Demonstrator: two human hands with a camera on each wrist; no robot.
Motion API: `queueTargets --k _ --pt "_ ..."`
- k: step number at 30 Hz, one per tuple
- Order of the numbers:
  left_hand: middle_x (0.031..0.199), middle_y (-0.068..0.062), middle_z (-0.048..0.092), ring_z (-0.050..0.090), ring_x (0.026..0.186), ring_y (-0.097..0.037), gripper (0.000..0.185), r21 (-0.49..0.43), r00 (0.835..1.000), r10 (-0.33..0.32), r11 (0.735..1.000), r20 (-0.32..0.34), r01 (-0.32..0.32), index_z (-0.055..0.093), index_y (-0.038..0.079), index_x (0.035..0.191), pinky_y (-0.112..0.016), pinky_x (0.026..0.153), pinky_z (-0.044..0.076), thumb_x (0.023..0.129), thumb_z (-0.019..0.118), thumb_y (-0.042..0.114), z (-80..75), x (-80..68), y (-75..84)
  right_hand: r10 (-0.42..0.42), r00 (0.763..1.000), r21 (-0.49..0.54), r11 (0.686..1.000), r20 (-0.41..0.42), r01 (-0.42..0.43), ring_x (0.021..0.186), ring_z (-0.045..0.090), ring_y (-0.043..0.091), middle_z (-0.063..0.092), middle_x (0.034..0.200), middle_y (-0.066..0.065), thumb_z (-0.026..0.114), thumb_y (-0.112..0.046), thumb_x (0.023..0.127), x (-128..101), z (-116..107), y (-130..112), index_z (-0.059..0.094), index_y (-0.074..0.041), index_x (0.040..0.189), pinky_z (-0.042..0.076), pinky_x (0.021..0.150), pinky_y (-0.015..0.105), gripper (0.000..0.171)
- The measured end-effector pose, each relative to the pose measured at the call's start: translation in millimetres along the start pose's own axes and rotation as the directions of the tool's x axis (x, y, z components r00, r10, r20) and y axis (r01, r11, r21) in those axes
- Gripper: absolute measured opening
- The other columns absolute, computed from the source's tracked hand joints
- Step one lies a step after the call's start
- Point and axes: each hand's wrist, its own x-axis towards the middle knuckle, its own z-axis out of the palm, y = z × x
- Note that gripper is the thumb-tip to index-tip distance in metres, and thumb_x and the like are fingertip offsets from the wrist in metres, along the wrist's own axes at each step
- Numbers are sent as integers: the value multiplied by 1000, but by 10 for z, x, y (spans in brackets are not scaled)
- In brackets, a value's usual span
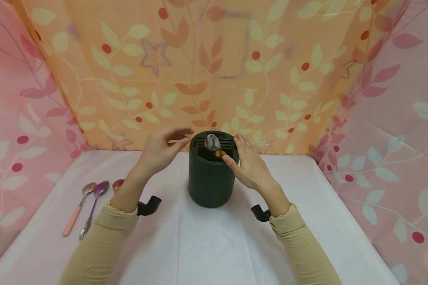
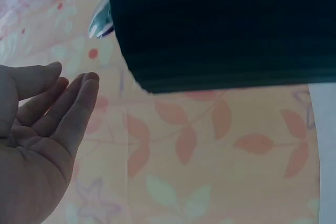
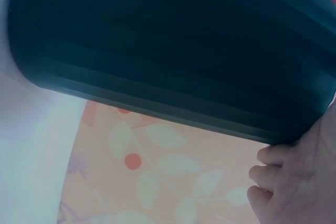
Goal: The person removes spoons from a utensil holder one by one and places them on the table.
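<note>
A dark green ribbed utensil holder stands upright on the table, its top partly covered by slots. From its opening rise the bowl of a silver spoon and, lower, a gold-coloured spoon. My right hand rests along the holder's right rim, fingers extended and thumb at the front edge by the gold spoon. In the right wrist view, the fingertips of the right hand lie against the holder's upper side. Left of the rim, my left hand is raised with loosely bent fingers, holding nothing; the left wrist view shows a gap between it and the holder.
On the left of the white-covered table lie a pink-handled spoon and an iridescent spoon with an ornate handle. Another iridescent spoon is partly hidden by the left forearm. Patterned cloth hangs behind and at both sides.
</note>
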Motion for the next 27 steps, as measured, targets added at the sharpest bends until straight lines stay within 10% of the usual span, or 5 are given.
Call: queueTargets --k 27 --pt "122 -15 71 71 108 -29 29 -53 995 -55 997 85 60 70 0 128 -36 89 62 99 67 -1 387 194 20 -7 1000 -1 1000 -17 7 161 5 27 12 174 11 27 -78 101 -1 4 4 18 -6 166 15 127 58 98"
